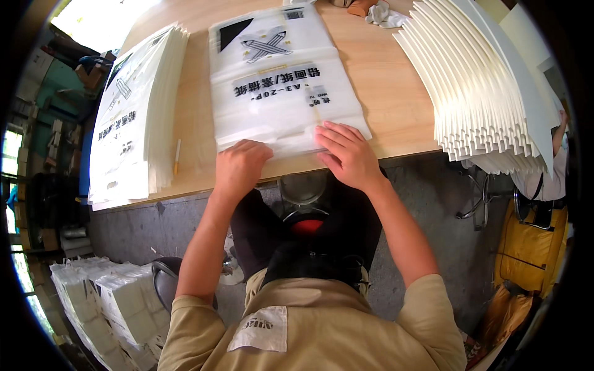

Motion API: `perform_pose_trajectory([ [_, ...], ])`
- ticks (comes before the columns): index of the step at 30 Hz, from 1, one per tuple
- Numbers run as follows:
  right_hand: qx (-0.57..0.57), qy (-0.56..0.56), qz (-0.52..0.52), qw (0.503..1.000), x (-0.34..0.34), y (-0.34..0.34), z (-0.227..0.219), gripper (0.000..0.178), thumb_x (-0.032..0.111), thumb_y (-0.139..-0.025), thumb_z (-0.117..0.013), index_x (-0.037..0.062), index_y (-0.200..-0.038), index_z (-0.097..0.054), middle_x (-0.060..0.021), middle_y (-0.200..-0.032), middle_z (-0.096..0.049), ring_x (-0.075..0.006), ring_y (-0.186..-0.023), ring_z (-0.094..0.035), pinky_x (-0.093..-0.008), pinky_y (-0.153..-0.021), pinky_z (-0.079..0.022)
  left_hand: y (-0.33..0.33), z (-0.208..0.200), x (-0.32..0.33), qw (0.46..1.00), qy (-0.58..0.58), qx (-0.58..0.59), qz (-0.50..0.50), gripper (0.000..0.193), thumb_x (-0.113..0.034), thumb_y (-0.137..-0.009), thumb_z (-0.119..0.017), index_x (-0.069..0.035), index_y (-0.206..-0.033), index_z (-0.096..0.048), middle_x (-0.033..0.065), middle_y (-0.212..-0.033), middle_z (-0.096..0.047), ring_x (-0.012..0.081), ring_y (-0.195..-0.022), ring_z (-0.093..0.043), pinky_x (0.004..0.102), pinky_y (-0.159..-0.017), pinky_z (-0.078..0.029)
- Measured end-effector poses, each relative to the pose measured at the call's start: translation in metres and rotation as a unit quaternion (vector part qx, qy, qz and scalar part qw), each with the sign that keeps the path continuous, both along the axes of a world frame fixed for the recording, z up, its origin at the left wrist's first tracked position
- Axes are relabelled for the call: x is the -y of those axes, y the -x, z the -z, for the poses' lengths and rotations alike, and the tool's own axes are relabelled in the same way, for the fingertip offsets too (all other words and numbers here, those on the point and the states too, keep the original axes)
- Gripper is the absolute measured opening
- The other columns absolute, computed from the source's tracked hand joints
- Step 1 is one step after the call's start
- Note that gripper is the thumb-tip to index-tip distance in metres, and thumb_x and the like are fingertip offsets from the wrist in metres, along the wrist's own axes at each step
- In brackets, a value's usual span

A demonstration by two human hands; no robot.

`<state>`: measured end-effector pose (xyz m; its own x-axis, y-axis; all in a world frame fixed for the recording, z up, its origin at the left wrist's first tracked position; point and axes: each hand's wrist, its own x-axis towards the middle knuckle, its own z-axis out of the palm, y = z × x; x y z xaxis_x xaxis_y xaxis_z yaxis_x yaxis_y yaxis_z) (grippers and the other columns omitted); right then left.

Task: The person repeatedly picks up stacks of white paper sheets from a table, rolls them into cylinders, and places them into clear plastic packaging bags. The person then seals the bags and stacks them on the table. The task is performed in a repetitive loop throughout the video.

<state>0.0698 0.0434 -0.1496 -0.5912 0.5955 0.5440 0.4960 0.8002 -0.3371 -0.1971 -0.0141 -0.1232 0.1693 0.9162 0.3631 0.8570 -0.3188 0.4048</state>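
Note:
In front of me lies a stack of clear plastic bags (278, 114) printed in black with crossed pencils and large lettering. The bags' open-looking near edge lies along the table's front. My left hand (243, 164) is at their near left corner, its fingers curled over the edge of the plastic bag and its thumb partly hidden. At the near right corner my right hand (349, 154) rests on the film, fingers stretched out and thumb apart. Wrinkles run across the plastic between both hands.
On the left stands a pile of filled printed bags (133, 117), with a thin yellow-and-white stick (177, 156) beside it. A tall fanned stack of cream paper (479, 93) overhangs the table's right edge. White gloves (385, 15) lie at the back. Wrapped packs (114, 303) stand on the floor.

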Motion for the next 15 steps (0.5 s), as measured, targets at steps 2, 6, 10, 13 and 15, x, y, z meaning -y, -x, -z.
perform_pose_trajectory([
  [2, -0.014, 0.017, 0.006, 1.0, 0.0, 0.001, -0.002, 0.034, 0.016, -0.084, -0.071, 0.0042, -0.115, -0.067, -0.0073, -0.126, -0.065, -0.0254, -0.124, -0.056, -0.0414, -0.104, -0.043, 0.0, -0.008, -0.007, 0.998, 0.058, 0.014, -0.038, 0.007, -0.015, -0.077, -0.073, -0.01, -0.075, -0.07, 0.0052, -0.078, -0.071, 0.0245, -0.077, -0.068, 0.0372, -0.063, -0.052],
  [6, -0.025, -0.032, 0.023, 0.999, 0.004, 0.007, -0.006, 0.032, 0.016, -0.085, -0.071, 0.0051, -0.115, -0.067, -0.0072, -0.126, -0.065, -0.0261, -0.124, -0.056, -0.0419, -0.103, -0.043, 0.003, -0.024, -0.031, 0.955, 0.262, 0.11, -0.083, 0.021, -0.014, -0.069, -0.085, -0.002, -0.07, -0.067, 0.0077, -0.071, -0.068, 0.017, -0.067, -0.062, 0.031, -0.064, -0.049],
  [10, -0.04, -0.134, 0.009, 0.99, 0.026, 0.036, -0.015, 0.029, 0.011, -0.082, -0.07, 0.0077, -0.11, -0.069, -0.0042, -0.114, -0.065, -0.0253, -0.116, -0.058, -0.0403, -0.096, -0.045, 0.026, -0.007, -0.052, 0.936, 0.301, 0.182, -0.031, 0.027, -0.017, -0.064, -0.088, -0.002, -0.069, -0.067, 0.0051, -0.065, -0.064, 0.0141, -0.061, -0.056, 0.031, -0.058, -0.045],
  [13, -0.062, -0.155, 0.025, 0.986, 0.027, 0.058, -0.004, 0.029, 0.008, -0.077, -0.069, 0.0091, -0.105, -0.069, -0.0015, -0.102, -0.062, -0.0227, -0.102, -0.057, -0.0374, -0.086, -0.046, 0.024, -0.014, -0.057, 0.929, 0.322, 0.183, -0.021, 0.029, -0.017, -0.064, -0.089, 0.0, -0.068, -0.066, 0.0043, -0.063, -0.061, 0.0125, -0.06, -0.052, 0.0303, -0.056, -0.043],
  [15, -0.053, -0.177, 0.048, 0.982, 0.022, 0.068, -0.005, 0.027, 0.008, -0.076, -0.068, 0.0094, -0.103, -0.069, -0.0013, -0.099, -0.061, -0.0218, -0.099, -0.056, -0.0362, -0.085, -0.045, 0.027, -0.013, -0.059, 0.928, 0.324, 0.182, -0.013, 0.03, -0.017, -0.064, -0.089, 0.0, -0.068, -0.065, 0.004, -0.062, -0.06, 0.0116, -0.059, -0.05, 0.0296, -0.055, -0.042],
])
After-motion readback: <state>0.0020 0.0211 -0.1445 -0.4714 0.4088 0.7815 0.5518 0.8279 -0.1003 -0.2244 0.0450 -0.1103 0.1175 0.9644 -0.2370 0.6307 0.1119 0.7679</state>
